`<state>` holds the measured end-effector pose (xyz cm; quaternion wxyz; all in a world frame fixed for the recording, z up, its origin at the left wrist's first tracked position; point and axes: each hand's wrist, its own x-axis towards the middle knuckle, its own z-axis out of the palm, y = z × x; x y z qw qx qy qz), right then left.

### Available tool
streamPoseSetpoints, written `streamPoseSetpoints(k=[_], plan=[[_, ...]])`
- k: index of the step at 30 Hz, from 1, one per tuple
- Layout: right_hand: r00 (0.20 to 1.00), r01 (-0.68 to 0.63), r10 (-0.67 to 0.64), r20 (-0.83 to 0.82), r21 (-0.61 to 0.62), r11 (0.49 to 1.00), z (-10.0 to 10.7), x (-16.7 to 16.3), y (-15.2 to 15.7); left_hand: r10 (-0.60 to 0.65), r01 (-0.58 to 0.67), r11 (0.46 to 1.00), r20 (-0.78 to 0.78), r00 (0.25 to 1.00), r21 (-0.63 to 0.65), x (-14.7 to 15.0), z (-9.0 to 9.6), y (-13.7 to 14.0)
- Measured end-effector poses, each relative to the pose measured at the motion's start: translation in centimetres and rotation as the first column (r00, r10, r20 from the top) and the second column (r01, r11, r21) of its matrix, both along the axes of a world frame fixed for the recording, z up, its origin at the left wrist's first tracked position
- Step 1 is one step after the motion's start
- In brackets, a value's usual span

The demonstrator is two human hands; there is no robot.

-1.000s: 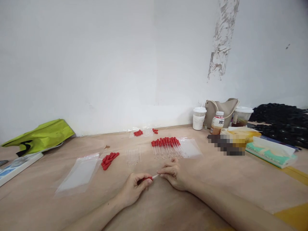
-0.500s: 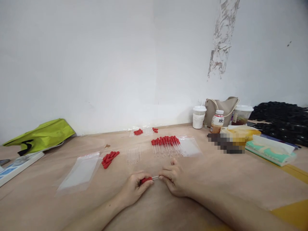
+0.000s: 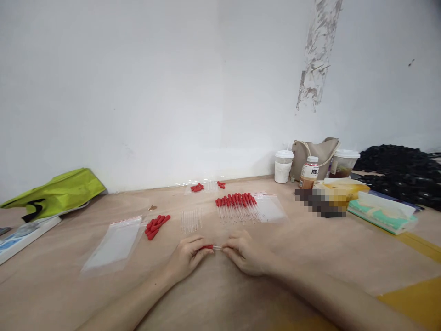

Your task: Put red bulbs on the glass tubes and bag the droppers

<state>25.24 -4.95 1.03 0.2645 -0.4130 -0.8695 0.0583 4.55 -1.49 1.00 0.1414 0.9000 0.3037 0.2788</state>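
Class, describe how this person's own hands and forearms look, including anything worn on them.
The left hand and right hand are gloveless. The left forearm and right forearm show no sleeve, watch or bracelet; the left bears a small dark spot.

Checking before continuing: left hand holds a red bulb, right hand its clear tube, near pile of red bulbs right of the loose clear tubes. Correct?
No: in the head view, the near pile of red bulbs lies left of the loose clear tubes. The left hand holds a red bulb, the right hand its clear tube.
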Motion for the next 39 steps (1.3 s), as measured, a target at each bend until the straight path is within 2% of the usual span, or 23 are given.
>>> streamPoseSetpoints(k=[2,4,6,8,10,12,17,21,29,35,39], plan=[[0.998,0.003,-0.006,0.063,0.045,0.999,0.6,0.3,-0.2,0.017,-0.017,1.0,0.044,0.999,-0.011,-0.4,-0.2,0.2],[0.997,0.046,-0.046,0.058,0.01,0.999,0.9,0.8,0.3,0.115,-0.111,0.993,0.106,0.988,-0.039,-0.7,-0.6,0.3],[0.99,0.136,-0.14,-0.024,-0.111,0.984,1.0,1.3,1.9,0.23,-0.215,0.97,0.141,0.963,-0.112,-0.9,-0.9,0.4],[0.947,0.275,-0.307,-0.097,-0.249,0.928,1.2,1.5,4.2,0.281,-0.256,0.949,0.125,0.952,-0.182,-1.0,-1.1,0.6],[0.867,0.436,-0.486,-0.108,-0.308,0.846,1.4,1.1,6.6,0.269,-0.248,0.948,0.089,0.959,-0.199,-0.9,-1.1,0.7],[0.805,0.534,-0.584,-0.104,-0.301,0.79,1.7,0.3,8.6,0.231,-0.218,0.96,0.055,0.971,-0.175,-0.8,-0.9,0.6],[0.707,0.669,-0.704,-0.065,-0.26,0.697,1.5,-2.1,11.3,0.175,-0.171,0.977,0.022,0.984,-0.127,-0.6,-0.4,0.2],[0.668,0.719,-0.744,-0.032,-0.233,0.655,0.8,-2.5,12.3,0.169,-0.167,0.978,0.008,0.986,-0.121,-0.6,-0.5,0.2],[0.669,0.731,-0.743,0.01,-0.185,0.656,0.5,-2.3,12.0,0.18,-0.176,0.974,0.016,0.984,-0.142,-0.5,-0.4,0.1],[0.795,0.587,-0.604,-0.061,-0.176,0.79,1.0,-5.1,11.7,0.179,-0.174,0.976,0.03,0.983,-0.129,-0.5,-0.3,0.2],[0.808,0.553,-0.587,-0.051,-0.277,0.786,1.1,-8.1,12.6,0.183,-0.178,0.976,0.035,0.982,-0.124,-0.4,-0.7,0.0]])
